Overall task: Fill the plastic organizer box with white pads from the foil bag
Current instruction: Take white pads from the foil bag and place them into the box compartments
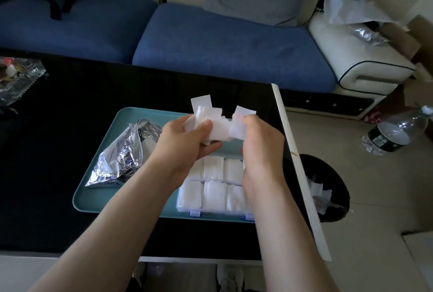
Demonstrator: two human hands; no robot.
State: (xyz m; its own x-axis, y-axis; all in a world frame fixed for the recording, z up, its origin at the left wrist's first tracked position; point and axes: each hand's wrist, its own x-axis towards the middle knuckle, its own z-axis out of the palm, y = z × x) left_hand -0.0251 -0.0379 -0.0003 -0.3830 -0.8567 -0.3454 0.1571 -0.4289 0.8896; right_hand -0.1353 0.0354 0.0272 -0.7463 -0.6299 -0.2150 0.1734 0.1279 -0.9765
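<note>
One foil bag point(117, 158), one box point(210, 212), roughly six pad stacks point(214, 194)

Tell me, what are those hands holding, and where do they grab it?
A bunch of white pads. The left hand grips its lower left side, thumb on top; the right hand pinches the right-side pads near their bottom.

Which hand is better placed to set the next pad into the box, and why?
Probably the right hand: it pinches a pad at the stack's edge, just above the organizer box, while the left hand grips the stack.
</note>
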